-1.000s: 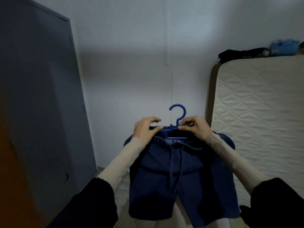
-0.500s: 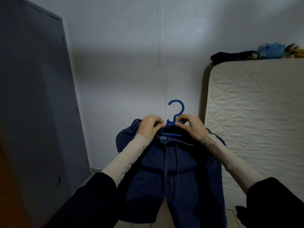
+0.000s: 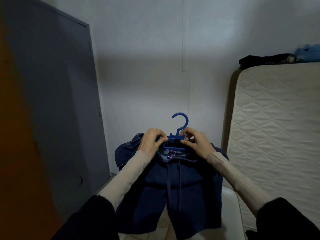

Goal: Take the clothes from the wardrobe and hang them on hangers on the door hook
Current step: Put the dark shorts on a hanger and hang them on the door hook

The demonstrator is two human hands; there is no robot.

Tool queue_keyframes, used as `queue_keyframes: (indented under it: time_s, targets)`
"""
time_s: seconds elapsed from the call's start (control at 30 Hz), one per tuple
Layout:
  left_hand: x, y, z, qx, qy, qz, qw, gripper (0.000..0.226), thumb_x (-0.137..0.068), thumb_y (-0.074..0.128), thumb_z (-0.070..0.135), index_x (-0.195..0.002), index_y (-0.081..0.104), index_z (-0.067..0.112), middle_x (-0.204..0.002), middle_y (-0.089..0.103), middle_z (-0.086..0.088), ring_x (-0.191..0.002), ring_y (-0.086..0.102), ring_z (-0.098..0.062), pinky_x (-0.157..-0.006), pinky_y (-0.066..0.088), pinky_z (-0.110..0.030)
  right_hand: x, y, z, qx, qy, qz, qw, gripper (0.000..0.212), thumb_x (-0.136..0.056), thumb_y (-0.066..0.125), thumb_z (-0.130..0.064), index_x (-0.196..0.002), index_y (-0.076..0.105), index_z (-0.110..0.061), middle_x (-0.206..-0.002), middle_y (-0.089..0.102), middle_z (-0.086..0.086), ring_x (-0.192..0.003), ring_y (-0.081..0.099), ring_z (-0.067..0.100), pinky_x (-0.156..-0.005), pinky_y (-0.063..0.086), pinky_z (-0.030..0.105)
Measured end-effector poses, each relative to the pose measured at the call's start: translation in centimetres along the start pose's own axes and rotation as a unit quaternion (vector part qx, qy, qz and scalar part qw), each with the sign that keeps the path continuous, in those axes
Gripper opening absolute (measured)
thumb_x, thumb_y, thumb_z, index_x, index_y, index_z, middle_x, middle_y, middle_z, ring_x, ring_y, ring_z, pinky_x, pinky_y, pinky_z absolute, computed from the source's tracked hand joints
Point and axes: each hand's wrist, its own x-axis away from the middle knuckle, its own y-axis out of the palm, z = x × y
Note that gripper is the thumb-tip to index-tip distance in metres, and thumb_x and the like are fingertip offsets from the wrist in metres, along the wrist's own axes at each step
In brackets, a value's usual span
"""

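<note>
Dark blue denim shorts (image 3: 173,196) with a drawstring hang in front of me from a small blue plastic hanger (image 3: 178,132), its hook pointing up. My left hand (image 3: 152,141) pinches the hanger's left end together with the waistband. My right hand (image 3: 197,144) pinches the right end the same way. The shorts' left side bunches up behind my left wrist. The hanger's arms are mostly hidden by my fingers and the cloth.
A grey wardrobe door (image 3: 57,110) stands at the left, with an orange-brown surface (image 3: 15,153) nearer me. A quilted mattress (image 3: 277,135) leans upright at the right, dark clothes (image 3: 265,58) and a blue soft toy (image 3: 308,49) on top. A white chair (image 3: 232,205) sits below the shorts.
Both hands have stayed pinched on the hanger ends. The shorts' left side has risen and bunched behind my left hand. My view has swung, and the white chair now shows below.
</note>
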Motion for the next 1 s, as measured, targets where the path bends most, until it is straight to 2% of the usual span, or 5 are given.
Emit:
queue_keyframes:
  time_s: [0.2,0.5,0.63,0.77,1.0]
  targets:
    - [4.3,-4.3,-1.7,-0.076,0.009,0.001,0.997,0.008,-0.09,0.056,0.016,-0.093,0.058,0.009,-0.088,0.059,-0.002,-0.087,0.047,-0.015,-0.074,0.034,-0.021,-0.5,4.3,-3.6,-0.056,-0.045,-0.017,0.997,0.016,-0.082,0.064,-0.001,-0.092,0.058,-0.012,-0.072,0.05,-0.003,-0.066,0.046,0.008,-0.066,0.04,0.013]
    - [10.7,-13.6,-4.2,-0.141,-0.051,0.034,0.988,0.011,-0.091,0.055,0.017,-0.098,0.058,0.01,-0.089,0.059,-0.003,-0.084,0.042,-0.013,-0.069,0.026,-0.02,-1.3,11.1,-12.0,-0.096,-0.108,-0.056,0.988,0.016,-0.081,0.064,0.0,-0.094,0.059,-0.009,-0.072,0.048,-0.003,-0.066,0.045,0.007,-0.067,0.038,0.011]
    - [14.6,-18.9,-5.2,-0.172,-0.078,0.05,0.981,0.012,-0.091,0.055,0.02,-0.101,0.056,0.014,-0.089,0.057,0.0,-0.083,0.042,-0.013,-0.07,0.027,-0.022,-1.0,14.9,-17.1,-0.114,-0.134,-0.076,0.981,0.016,-0.081,0.064,-0.002,-0.094,0.059,-0.011,-0.075,0.051,0.004,-0.067,0.046,0.009,-0.07,0.041,0.018]
    - [19.3,-25.0,-6.3,-0.199,-0.105,0.046,0.973,0.016,-0.09,0.056,0.022,-0.104,0.054,0.014,-0.089,0.056,-0.003,-0.082,0.042,-0.013,-0.07,0.028,-0.023,0.2,19.0,-23.2,-0.139,-0.157,-0.101,0.973,0.016,-0.082,0.064,-0.001,-0.093,0.059,-0.012,-0.075,0.05,0.002,-0.067,0.045,0.006,-0.067,0.037,0.011]
    - [28.4,-35.3,-6.9,-0.264,-0.157,0.067,0.949,0.017,-0.09,0.056,0.02,-0.106,0.053,0.014,-0.093,0.056,0.0,-0.083,0.04,-0.011,-0.068,0.026,-0.021,3.2,26.1,-34.5,-0.17,-0.203,-0.127,0.956,0.017,-0.081,0.064,-0.002,-0.092,0.059,-0.013,-0.083,0.058,0.012,-0.072,0.05,0.016,-0.068,0.037,0.013]
